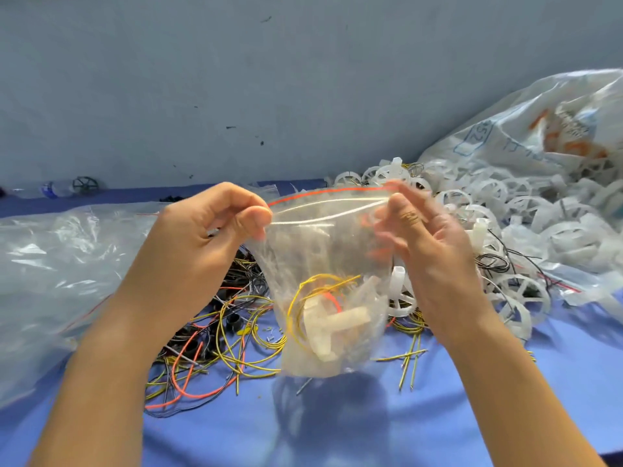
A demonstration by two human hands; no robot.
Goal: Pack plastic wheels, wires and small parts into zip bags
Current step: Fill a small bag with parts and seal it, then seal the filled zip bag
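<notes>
Above the middle of the bench [438, 416], the left hand [202, 237] pinches one end of the zip bag [320, 251] mouth and the blurred right hand [435, 254] seemingly pinches the other, stretching it taut, probably to seal in the yellow wire [298, 299] and white parts [340, 323].

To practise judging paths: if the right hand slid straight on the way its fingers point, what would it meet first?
Probably the red-striped mouth of the clear plastic zip bag, right at the blurred fingertips of the right hand; contact is unclear.
</notes>
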